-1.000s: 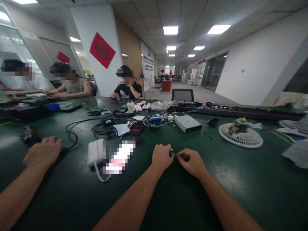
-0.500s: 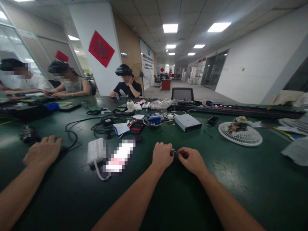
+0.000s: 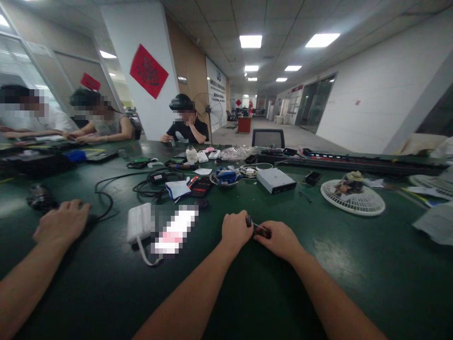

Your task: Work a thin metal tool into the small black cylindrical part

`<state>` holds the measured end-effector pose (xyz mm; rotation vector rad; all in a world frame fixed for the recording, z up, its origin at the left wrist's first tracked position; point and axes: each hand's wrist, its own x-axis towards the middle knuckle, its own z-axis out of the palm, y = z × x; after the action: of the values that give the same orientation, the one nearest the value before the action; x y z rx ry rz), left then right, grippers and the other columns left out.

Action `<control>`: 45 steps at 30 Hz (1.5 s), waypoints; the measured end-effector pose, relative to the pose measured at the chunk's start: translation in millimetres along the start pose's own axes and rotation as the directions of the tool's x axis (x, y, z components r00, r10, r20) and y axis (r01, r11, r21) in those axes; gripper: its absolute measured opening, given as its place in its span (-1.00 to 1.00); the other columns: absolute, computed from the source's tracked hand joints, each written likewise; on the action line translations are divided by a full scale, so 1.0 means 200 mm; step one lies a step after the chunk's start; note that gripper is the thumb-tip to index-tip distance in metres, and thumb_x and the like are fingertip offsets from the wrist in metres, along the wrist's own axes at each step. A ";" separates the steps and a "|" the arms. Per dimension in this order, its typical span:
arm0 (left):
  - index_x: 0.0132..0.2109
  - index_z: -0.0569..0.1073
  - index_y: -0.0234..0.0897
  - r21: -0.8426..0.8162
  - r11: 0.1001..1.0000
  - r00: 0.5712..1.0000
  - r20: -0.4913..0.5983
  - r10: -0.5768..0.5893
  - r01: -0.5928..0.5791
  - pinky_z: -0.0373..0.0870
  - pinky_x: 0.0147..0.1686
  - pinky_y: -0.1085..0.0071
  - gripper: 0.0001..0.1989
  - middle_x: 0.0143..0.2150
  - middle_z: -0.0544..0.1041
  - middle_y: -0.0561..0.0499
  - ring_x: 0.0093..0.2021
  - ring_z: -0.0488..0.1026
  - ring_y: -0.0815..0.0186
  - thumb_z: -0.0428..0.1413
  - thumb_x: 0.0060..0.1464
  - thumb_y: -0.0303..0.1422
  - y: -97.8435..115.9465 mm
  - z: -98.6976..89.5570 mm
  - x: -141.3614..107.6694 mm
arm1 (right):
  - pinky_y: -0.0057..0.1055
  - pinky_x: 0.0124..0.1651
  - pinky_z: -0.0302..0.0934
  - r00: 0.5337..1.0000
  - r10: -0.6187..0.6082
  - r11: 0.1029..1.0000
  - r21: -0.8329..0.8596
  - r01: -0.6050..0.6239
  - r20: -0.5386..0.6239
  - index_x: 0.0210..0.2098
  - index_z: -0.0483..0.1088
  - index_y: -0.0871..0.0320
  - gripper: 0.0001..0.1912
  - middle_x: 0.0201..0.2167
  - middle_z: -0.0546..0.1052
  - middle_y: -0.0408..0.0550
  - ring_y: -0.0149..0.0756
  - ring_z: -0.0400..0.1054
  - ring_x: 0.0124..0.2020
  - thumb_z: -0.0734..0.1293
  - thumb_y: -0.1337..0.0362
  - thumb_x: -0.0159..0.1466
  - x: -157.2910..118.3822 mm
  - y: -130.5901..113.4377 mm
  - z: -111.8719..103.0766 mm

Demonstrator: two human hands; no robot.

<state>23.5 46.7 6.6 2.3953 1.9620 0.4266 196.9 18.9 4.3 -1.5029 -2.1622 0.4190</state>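
- Left hand [image 3: 233, 231]: curled into a loose fist, knuckles up, forearm coming in from 7 o'clock, pinching one end of the work.
- Right hand [image 3: 279, 238]: fingers closed, turned inward, forearm from 5 o'clock, holding the other end; the two hands are almost touching.
- Between them: a thin metal pin [image 3: 257, 227] with a dark knob at the upper-left end and a dark piece at the lower-right end, partly hidden by the fingers. Exact part can't be told.
- Hands rest low over a dark green work table [image 3: 336, 269].
- 12 o'clock: silver metal box [image 3: 275, 180]; just left of it, a steel bowl [image 3: 222, 179] with blue items.
- 2 o'clock: white round fan grille [image 3: 352, 200].
- 9 to 10 o'clock: white pouch [image 3: 139, 223] beside a pixelated item [image 3: 174, 230].
- Far 9 o'clock: a co-worker's hand [image 3: 62, 221], flat on the table, separate arm, near a black object [image 3: 41, 198].
- Far 11 o'clock: seated person [image 3: 186, 123] in black, chin on hand.
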 end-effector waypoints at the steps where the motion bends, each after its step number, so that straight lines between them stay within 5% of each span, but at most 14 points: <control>1: -0.18 0.47 -0.21 -0.003 1.000 1.000 0.010 0.000 0.000 0.31 -0.12 0.25 -0.82 -0.27 0.61 -0.08 -0.17 0.55 0.14 0.03 0.22 -0.25 0.00 0.00 0.00 | -0.40 -0.39 0.08 1.000 0.002 1.000 -0.017 -0.002 -0.005 -0.35 0.55 0.01 -0.90 -0.41 0.57 -0.11 -0.26 0.41 -0.40 0.43 0.15 0.18 0.00 0.00 0.00; 11: -0.19 0.45 -0.19 -0.024 0.995 0.995 0.038 0.095 -0.094 0.37 -0.16 0.25 -0.85 -0.27 0.61 -0.08 -0.21 0.56 0.12 0.05 0.20 -0.25 0.02 -0.04 -0.02 | -0.40 -0.41 0.13 0.972 0.121 0.969 0.236 -0.072 -0.202 -0.34 0.42 0.07 -0.82 -0.49 0.52 -0.15 -0.30 0.35 -0.50 0.34 0.10 0.25 0.02 0.06 0.04; 18: -0.19 0.44 -0.18 -0.060 0.989 0.987 0.087 0.137 -0.132 0.38 -0.13 0.23 -0.86 -0.26 0.61 -0.07 -0.18 0.57 0.11 0.11 0.16 -0.23 0.03 -0.07 -0.03 | -0.42 -0.47 0.08 0.989 0.082 0.951 0.306 -0.040 -0.126 -0.35 0.46 0.10 -0.77 -0.57 0.46 -0.19 -0.34 0.29 -0.55 0.36 0.06 0.25 0.00 0.06 0.05; 24: -0.19 0.44 -0.17 -0.044 0.988 0.986 0.068 0.152 -0.150 0.40 -0.16 0.22 -0.84 -0.26 0.61 -0.07 -0.19 0.57 0.09 0.08 0.17 -0.20 0.03 -0.05 -0.02 | -0.41 -0.44 0.17 0.982 0.101 0.924 0.381 -0.033 -0.161 -0.20 0.47 0.11 -0.78 -0.29 0.58 -0.11 -0.39 0.30 -0.54 0.40 0.14 0.21 0.01 0.06 0.05; 28: -0.17 0.43 -0.17 -0.030 0.988 0.985 0.079 0.155 -0.153 0.41 -0.17 0.22 -0.81 -0.25 0.61 -0.08 -0.18 0.56 0.07 0.10 0.15 -0.18 0.02 -0.03 -0.02 | -0.40 -0.42 0.16 0.982 0.116 0.941 0.334 -0.060 -0.151 -0.24 0.54 0.10 -0.78 -0.45 0.54 -0.14 -0.35 0.29 -0.53 0.42 0.11 0.20 0.02 0.08 0.06; 32: -0.15 0.43 -0.17 -0.023 0.984 0.980 0.089 0.177 -0.175 0.41 -0.17 0.23 -0.81 -0.25 0.61 -0.08 -0.17 0.56 0.08 0.08 0.15 -0.19 0.03 -0.03 -0.03 | -0.38 -0.31 0.24 0.983 0.051 0.918 0.396 0.024 -0.177 -0.24 0.55 0.12 -0.81 -0.30 0.59 -0.09 -0.32 0.39 -0.41 0.41 0.15 0.21 0.02 0.08 0.06; 37: -0.18 0.44 -0.16 -0.020 0.979 0.976 0.077 0.202 -0.201 0.41 -0.22 0.27 -0.83 -0.29 0.60 -0.05 -0.21 0.57 0.09 0.07 0.14 -0.20 0.03 -0.03 -0.03 | -0.35 -0.21 0.31 0.996 0.049 0.864 0.503 -0.006 -0.073 -0.20 0.54 0.13 -0.81 -0.27 0.61 -0.08 -0.27 0.48 -0.32 0.38 0.18 0.25 0.02 0.08 0.07; 45: -0.18 0.45 -0.15 -0.013 0.969 0.968 0.057 0.245 -0.245 0.42 -0.27 0.27 -0.82 -0.32 0.59 -0.04 -0.26 0.57 0.09 0.04 0.16 -0.20 0.02 -0.02 -0.03 | -0.37 -0.31 0.28 0.985 0.115 0.896 0.443 -0.047 -0.129 -0.22 0.49 0.11 -0.79 -0.30 0.60 -0.13 -0.31 0.43 -0.42 0.43 0.16 0.20 0.02 0.07 0.06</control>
<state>24.9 39.9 9.9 2.6244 1.6445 0.3623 201.1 28.7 -12.0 -1.3204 -1.7409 0.7405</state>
